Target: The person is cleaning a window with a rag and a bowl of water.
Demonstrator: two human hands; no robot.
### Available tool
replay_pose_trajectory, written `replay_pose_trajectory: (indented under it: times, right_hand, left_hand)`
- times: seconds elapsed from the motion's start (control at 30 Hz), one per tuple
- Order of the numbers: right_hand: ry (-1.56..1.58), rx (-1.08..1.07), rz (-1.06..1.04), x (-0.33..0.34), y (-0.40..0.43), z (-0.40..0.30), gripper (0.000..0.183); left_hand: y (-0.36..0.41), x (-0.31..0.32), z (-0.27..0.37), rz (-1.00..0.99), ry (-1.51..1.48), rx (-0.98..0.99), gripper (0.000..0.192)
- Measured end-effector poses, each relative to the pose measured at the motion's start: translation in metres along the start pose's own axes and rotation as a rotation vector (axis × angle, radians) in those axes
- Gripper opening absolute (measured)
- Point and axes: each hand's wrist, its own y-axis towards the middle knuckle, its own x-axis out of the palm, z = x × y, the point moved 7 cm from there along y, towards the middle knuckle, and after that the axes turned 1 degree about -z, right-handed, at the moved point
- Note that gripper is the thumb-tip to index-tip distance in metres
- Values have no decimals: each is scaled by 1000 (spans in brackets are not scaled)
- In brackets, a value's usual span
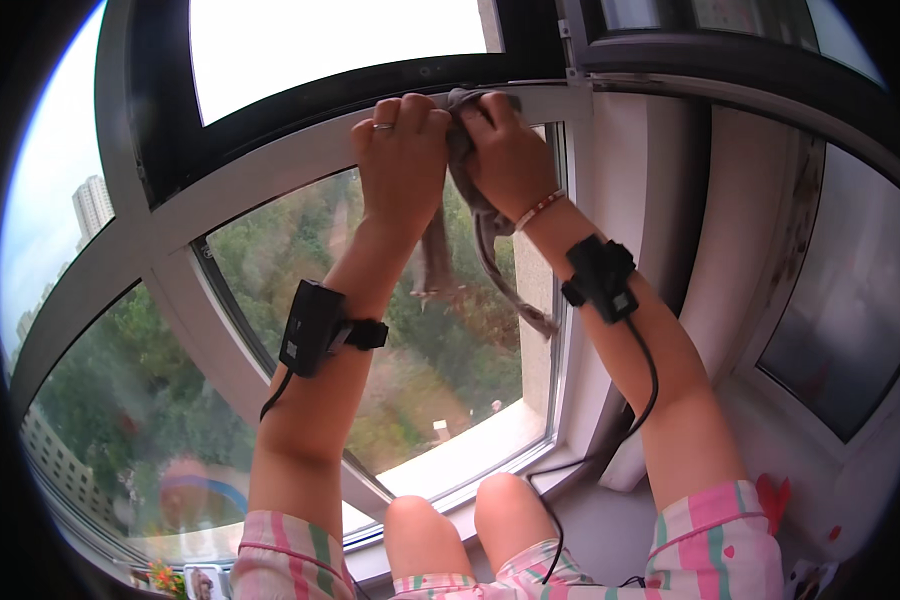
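Note:
A grey cloth [461, 146] is bunched against the light window rail [307, 161] below the dark-framed sash. My right hand [511, 154] pinches its upper part near the rail's right end, and one twisted tail droops below the wrist. Close beside it, my left hand [405, 161], with a ring on one finger, is curled at the same rail. Another frayed tail of cloth hangs from behind this hand, in front of the glass pane [300, 247]. The left palm and fingertips are hidden, but the hand appears closed on the cloth.
The dark sash [330, 94] stands above my hands. A black device [313, 328] is strapped to my left forearm, another [604, 277] to my right; a cable [562, 469] runs past my knees. Flowers [166, 577] sit at lower left. Trees show outside.

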Motion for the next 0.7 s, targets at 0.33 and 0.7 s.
replay_pose_trajectory:
  times: [0.33, 0.7]
  right_hand:
    - [-32, 13, -59, 7, -1, -9, 43]
    - [-77, 30, 53, 1, 0, -5, 56]
  left_hand:
    - [11, -15, -24, 33, 88, 5, 7]
    - [20, -20, -31, 106, 60, -22, 22]
